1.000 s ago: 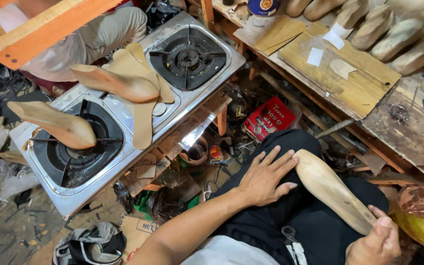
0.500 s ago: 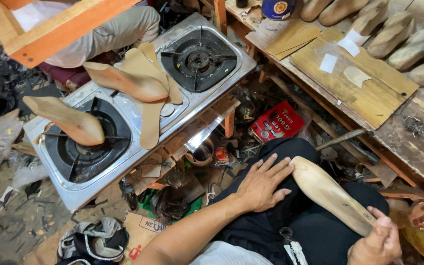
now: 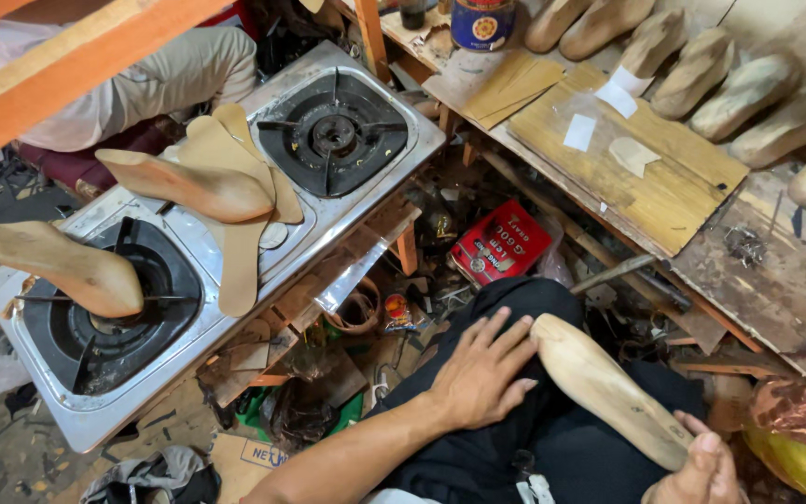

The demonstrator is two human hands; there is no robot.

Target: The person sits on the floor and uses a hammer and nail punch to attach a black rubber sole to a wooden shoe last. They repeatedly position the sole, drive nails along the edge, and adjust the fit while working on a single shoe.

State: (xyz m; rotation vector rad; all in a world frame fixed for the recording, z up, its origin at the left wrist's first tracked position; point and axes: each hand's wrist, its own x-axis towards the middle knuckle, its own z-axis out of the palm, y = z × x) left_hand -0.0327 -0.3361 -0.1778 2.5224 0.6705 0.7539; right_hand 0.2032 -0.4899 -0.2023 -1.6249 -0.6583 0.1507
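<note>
Last: a pale wooden shoe last (image 3: 608,392) lies slantwise across the seated person's lap, on black trousers (image 3: 515,439), toe end up toward the knee, heel end down by the right hand.
Right hand: the right hand (image 3: 697,471) sits at the bottom edge, thumb on the last's lower end; it seems to grip that end, though most of the fingers are cut off by the picture's edge, so how tightly cannot be told.
Left hand: the left hand (image 3: 482,369) lies flat and open on the thigh, fingers spread, fingertips just touching the side of the last near its toe. It holds nothing.
Floor clutter: just beyond the knee a red tin (image 3: 499,245) lies among scraps, tools and offcuts, with a metal rod (image 3: 613,273) nearby.
Stove: to the left stands a two-burner steel stove (image 3: 328,224). One last (image 3: 62,266) rests over the near burner, another last (image 3: 188,185) lies between the burners, on top of tan insole pieces (image 3: 240,238). The far burner (image 3: 333,135) is bare.
Bench: on the right runs a worn wooden bench (image 3: 767,280) with a plank (image 3: 646,187) carrying paper slips. A row of lasts (image 3: 701,70) lines its far side, and a can (image 3: 482,23) stands at its end.
Other person: a knee in light trousers (image 3: 170,79) shows behind the stove, under an orange wooden beam (image 3: 67,75).
</note>
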